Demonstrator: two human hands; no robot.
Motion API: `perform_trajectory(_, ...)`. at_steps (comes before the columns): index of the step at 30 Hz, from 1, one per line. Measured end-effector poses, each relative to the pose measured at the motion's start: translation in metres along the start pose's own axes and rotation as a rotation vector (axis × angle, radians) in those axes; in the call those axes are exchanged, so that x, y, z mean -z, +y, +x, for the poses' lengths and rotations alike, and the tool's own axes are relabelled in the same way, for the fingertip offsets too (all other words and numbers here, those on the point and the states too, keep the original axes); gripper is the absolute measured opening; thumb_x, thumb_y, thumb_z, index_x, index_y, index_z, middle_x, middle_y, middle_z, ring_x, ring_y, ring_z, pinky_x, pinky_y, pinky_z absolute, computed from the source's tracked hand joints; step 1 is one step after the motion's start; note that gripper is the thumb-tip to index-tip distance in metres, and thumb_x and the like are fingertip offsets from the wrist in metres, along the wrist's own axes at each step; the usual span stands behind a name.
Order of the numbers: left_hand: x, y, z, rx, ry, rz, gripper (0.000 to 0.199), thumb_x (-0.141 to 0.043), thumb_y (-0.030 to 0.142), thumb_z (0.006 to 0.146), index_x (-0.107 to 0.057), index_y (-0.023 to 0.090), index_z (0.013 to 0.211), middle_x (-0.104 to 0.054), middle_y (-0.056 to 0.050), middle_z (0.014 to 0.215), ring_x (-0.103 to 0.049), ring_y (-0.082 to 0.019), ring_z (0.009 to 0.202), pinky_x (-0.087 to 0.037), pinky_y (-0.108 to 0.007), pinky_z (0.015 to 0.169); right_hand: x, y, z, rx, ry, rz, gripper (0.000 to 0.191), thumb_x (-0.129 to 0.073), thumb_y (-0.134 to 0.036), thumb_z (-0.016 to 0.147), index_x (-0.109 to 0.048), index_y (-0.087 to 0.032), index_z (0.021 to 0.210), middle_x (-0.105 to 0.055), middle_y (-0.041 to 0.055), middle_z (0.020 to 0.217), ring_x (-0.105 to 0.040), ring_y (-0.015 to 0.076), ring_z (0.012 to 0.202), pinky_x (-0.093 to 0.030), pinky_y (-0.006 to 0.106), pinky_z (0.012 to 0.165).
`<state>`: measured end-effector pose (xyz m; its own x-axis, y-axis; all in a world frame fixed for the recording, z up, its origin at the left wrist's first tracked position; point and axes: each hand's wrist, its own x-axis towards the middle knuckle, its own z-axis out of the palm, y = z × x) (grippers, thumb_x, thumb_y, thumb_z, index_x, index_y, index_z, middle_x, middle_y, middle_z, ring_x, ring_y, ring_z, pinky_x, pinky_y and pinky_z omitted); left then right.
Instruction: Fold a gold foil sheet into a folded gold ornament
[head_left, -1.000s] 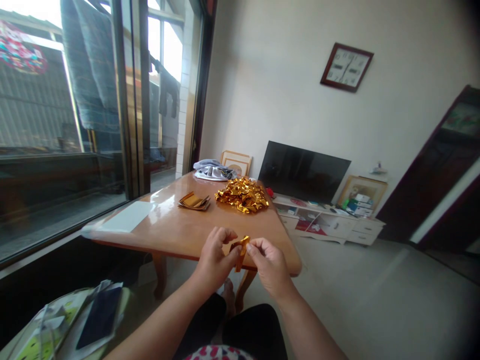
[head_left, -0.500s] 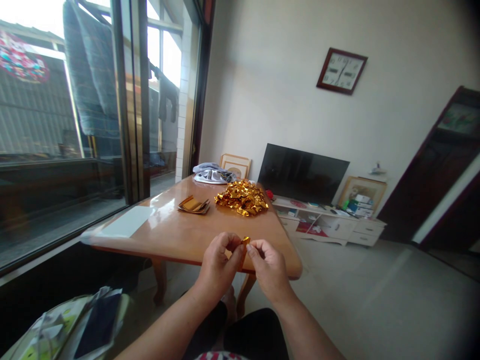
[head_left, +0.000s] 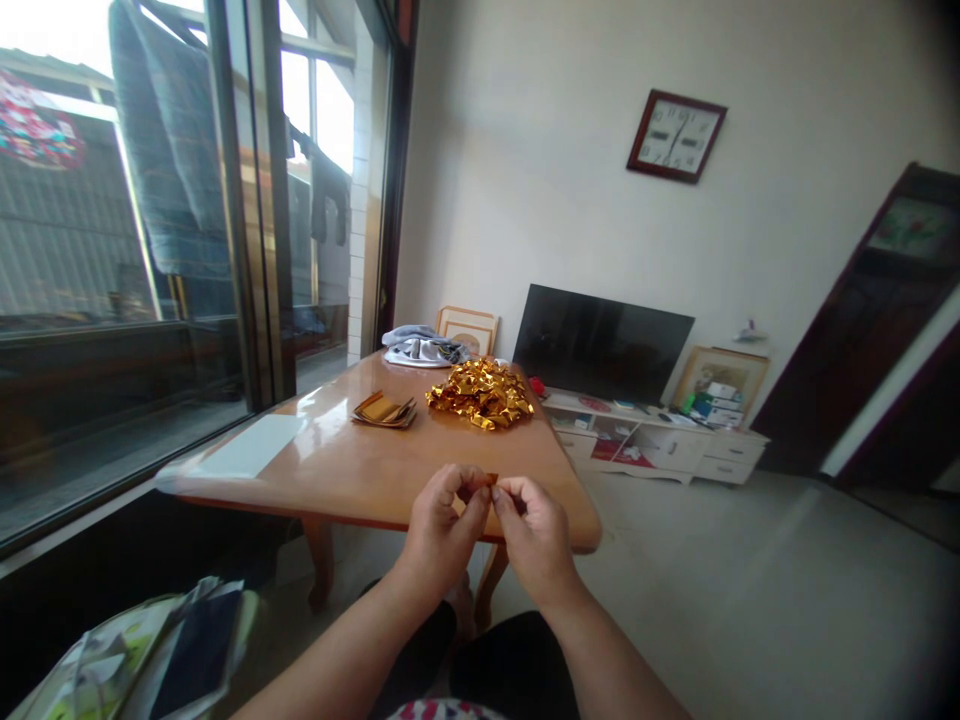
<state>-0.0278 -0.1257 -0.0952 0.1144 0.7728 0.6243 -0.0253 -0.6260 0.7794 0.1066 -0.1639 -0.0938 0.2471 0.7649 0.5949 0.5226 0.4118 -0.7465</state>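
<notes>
As the left hand (head_left: 439, 527) and right hand (head_left: 534, 535) pinch a gold foil scrap (head_left: 490, 480), apparently folded, crumpled foil (head_left: 480, 393) heaped far along a glossy wooden table (head_left: 360, 460)

Held piece: small gold foil strip (head_left: 489, 480), mostly hidden, pinched between left hand (head_left: 439, 520) and right hand (head_left: 534, 535).
Heap: crumpled, shiny gold foil pieces (head_left: 480, 393), loosely piled on the wooden table (head_left: 337, 460).
Stack: flat folded gold foil sheets (head_left: 384, 410), lying left of the heap, apart from it.

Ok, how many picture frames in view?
2. One light wood frame stands behind the crumpled cloth at the far end of the wooden table; a second frame leans against the wall on the white TV cabinet. More could be hidden behind the TV.
</notes>
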Motion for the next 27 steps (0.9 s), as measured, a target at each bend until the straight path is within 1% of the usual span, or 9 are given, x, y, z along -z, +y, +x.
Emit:
perform_trajectory(9, -0.005, 0.002, -0.001, 0.042, 0.028, 0.034, 0.009, -0.067, 0.027, 0.085, -0.065, 0.02, 0.09, -0.066, -0.002, 0.084, -0.057, -0.017, 0.079, -0.043, -0.028, 0.076, 0.002, 0.0, -0.001, 0.023, 0.025, -0.014, 0.014, -0.059, -0.031, 0.091, -0.07, -0.021, 0.088, -0.069, 0.0044, 0.081, -0.06, 0.0197, 0.075, -0.044, 0.029, 0.07)
perform_trajectory(12, -0.008, 0.002, -0.001, 0.08, 0.046, 0.001, 0.01, -0.068, 0.026, 0.083, -0.063, 0.02, 0.09, -0.065, -0.002, 0.085, -0.056, -0.015, 0.079, -0.043, -0.027, 0.076, 0.002, 0.0, -0.002, 0.028, 0.025, -0.032, 0.015, -0.058, -0.03, 0.092, -0.068, -0.021, 0.088, -0.068, 0.0039, 0.081, -0.059, 0.0189, 0.074, -0.044, 0.029, 0.069)
perform_trajectory(14, -0.01, 0.001, -0.001, 0.14, 0.036, -0.068, 0.014, -0.069, 0.027, 0.083, -0.061, 0.02, 0.091, -0.064, -0.002, 0.086, -0.055, -0.015, 0.078, -0.043, -0.026, 0.074, 0.003, 0.0, -0.003, 0.026, 0.022, -0.034, 0.015, -0.058, -0.031, 0.093, -0.068, -0.021, 0.087, -0.068, 0.0035, 0.079, -0.058, 0.0183, 0.072, -0.043, 0.029, 0.068)
perform_trajectory(17, -0.013, -0.002, -0.001, 0.245, 0.005, -0.252, 0.02, -0.07, 0.031, 0.082, -0.057, 0.02, 0.093, -0.061, 0.0, 0.084, -0.054, -0.013, 0.073, -0.043, -0.024, 0.067, 0.004, 0.0, -0.003, 0.027, 0.018, -0.032, 0.017, -0.058, -0.032, 0.093, -0.067, -0.021, 0.085, -0.066, 0.0029, 0.077, -0.057, 0.0175, 0.07, -0.042, 0.028, 0.066)
perform_trajectory(19, -0.014, -0.002, 0.0, 0.285, -0.01, -0.368, 0.023, -0.071, 0.031, 0.081, -0.055, 0.021, 0.094, -0.058, 0.001, 0.083, -0.053, -0.012, 0.072, -0.043, -0.023, 0.066, 0.005, 0.0, -0.003, 0.03, 0.014, -0.033, 0.018, -0.059, -0.034, 0.093, -0.066, -0.02, 0.084, -0.065, 0.0026, 0.076, -0.056, 0.017, 0.069, -0.041, 0.028, 0.065)
perform_trajectory(23, -0.011, 0.004, 0.003, 0.307, -0.035, -0.496, 0.021, -0.07, 0.024, 0.081, -0.053, 0.02, 0.092, -0.055, 0.002, 0.084, -0.052, -0.011, 0.076, -0.044, -0.022, 0.071, 0.005, 0.001, -0.004, 0.042, 0.003, -0.036, 0.02, -0.059, -0.035, 0.093, -0.066, -0.019, 0.083, -0.063, 0.0018, 0.073, -0.055, 0.0164, 0.068, -0.041, 0.027, 0.065)
perform_trajectory(27, -0.007, 0.007, 0.006, 0.317, -0.093, -0.535, 0.017, -0.067, 0.021, 0.081, -0.052, 0.02, 0.088, -0.055, 0.001, 0.082, -0.053, -0.012, 0.076, -0.044, -0.023, 0.072, 0.005, 0.004, -0.004, 0.058, -0.007, -0.041, 0.019, -0.057, -0.033, 0.093, -0.067, -0.019, 0.086, -0.064, 0.0017, 0.075, -0.057, 0.0162, 0.069, -0.042, 0.027, 0.066)
